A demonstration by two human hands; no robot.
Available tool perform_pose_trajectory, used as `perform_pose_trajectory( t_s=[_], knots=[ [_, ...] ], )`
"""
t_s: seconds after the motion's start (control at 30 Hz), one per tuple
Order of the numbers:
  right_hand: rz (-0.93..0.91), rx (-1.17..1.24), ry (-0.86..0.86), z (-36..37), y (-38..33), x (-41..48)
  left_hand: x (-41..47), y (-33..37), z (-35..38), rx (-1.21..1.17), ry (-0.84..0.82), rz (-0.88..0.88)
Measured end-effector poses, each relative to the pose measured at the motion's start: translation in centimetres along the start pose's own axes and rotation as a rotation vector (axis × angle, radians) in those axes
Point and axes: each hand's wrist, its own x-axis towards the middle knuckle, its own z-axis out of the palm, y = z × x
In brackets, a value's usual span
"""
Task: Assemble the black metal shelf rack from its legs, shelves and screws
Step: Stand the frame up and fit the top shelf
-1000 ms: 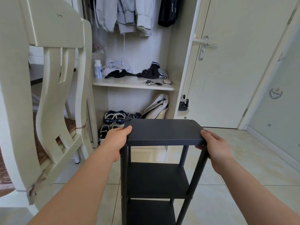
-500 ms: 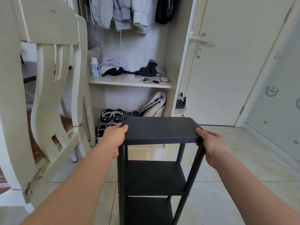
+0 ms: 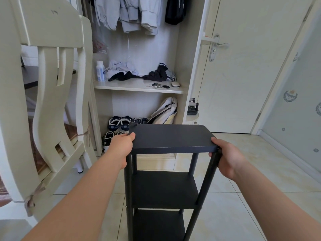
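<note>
The black metal shelf rack (image 3: 171,138) stands upright on the tiled floor in front of me, with three shelves visible between round black legs. My left hand (image 3: 121,148) grips the left edge of the top shelf, thumb on top. My right hand (image 3: 227,157) grips the right front corner, fingers wrapped around the top of the front right leg (image 3: 207,181). No loose screws show.
An open wardrobe (image 3: 139,87) stands just behind the rack, with hanging clothes, a cluttered shelf and shoes (image 3: 119,122) at the bottom. A cream chair (image 3: 52,101) is close on the left. A closed door (image 3: 243,66) is at the right. Tiled floor (image 3: 260,171) extends to the right.
The rack and both hands sit slightly higher and further from me in view than a second ago. The grips stay the same.
</note>
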Motion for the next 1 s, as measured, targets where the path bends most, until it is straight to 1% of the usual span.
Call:
perform_pose_trajectory(
  t_s=[0.33,0.5,0.63,0.73,0.83,1.0],
  knots=[
    [0.023,0.043,0.003,0.2,-0.3,-0.2,0.5,0.2,0.1,-0.016,0.027,-0.021],
    [-0.019,0.022,-0.032,-0.1,0.4,-0.6,0.5,0.1,-0.1,-0.018,0.026,-0.041],
    [-0.026,-0.024,-0.105,-0.6,1.1,-1.0,0.3,-0.4,-0.7,-0.059,-0.033,-0.065],
    [-0.025,0.0,-0.139,-0.8,1.1,-1.0,0.2,-0.7,-1.0,-0.041,-0.09,-0.057],
    [-0.02,0.006,-0.136,-0.7,1.1,-1.1,0.1,-0.6,-1.0,-0.005,-0.126,-0.017],
    [-0.018,0.007,-0.106,-0.6,1.1,-1.0,0.1,-0.4,-1.2,-0.027,-0.161,-0.026]
  ],
)
